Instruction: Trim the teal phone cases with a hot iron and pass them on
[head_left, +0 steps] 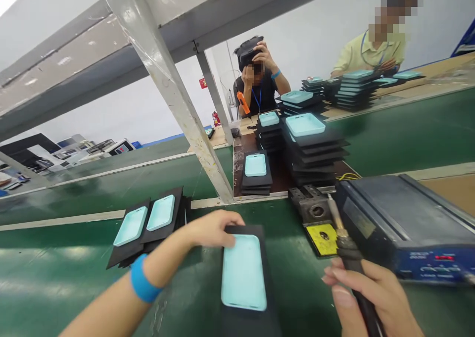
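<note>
My right hand (371, 292) is closed around the dark handle of a soldering iron (352, 258), its metal tip pointing up and away. In front of me a turquoise phone-case-shaped shell (244, 272) lies on a black sheet (272, 302). My left hand (215, 230), with a blue band at the wrist, grips the far left corner of these. Its thumb presses on the shell's rim, while the other fingers curl over the sheet's far edge, partly hidden. Beyond the iron stands a soldering iron stand (311, 206) with a yellow sponge (323, 239).
A soldering station (404, 223) sits at the right. Black sheets with turquoise shells are stacked at the left (161, 213) and on a brown board (278, 183) ahead. A slanted post (174, 94) rises before me. Two people sit across; an orange tool (243, 103) hangs there.
</note>
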A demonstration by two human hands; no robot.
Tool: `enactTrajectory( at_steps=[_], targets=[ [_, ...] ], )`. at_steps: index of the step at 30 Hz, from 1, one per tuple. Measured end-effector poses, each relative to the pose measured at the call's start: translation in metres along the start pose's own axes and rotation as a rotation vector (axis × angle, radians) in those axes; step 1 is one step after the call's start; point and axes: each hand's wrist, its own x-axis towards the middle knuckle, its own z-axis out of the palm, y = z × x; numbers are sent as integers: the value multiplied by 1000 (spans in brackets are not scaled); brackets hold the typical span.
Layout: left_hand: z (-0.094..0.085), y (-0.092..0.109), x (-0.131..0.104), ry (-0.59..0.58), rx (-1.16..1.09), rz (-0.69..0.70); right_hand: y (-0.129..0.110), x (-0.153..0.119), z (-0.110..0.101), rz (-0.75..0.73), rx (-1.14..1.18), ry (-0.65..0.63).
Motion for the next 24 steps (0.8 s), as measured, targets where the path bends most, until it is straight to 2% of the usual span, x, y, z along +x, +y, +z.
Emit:
enactTrajectory(
  at_steps=[3,6,12,17,24],
  targets=[
    [49,2,44,10,137,-64,10,3,2,24,9,-14],
    [69,6,55,99,228,-90,11,3,6,40,40,-41],
    [73,13,31,330,396,-9,5,-4,8,125,143,-56],
    [84,15,38,254,559,-1,4,-7,9,165,120,-57],
    [91,17,56,207,620,37,4,-3,7,159,51,-52]
  ],
)
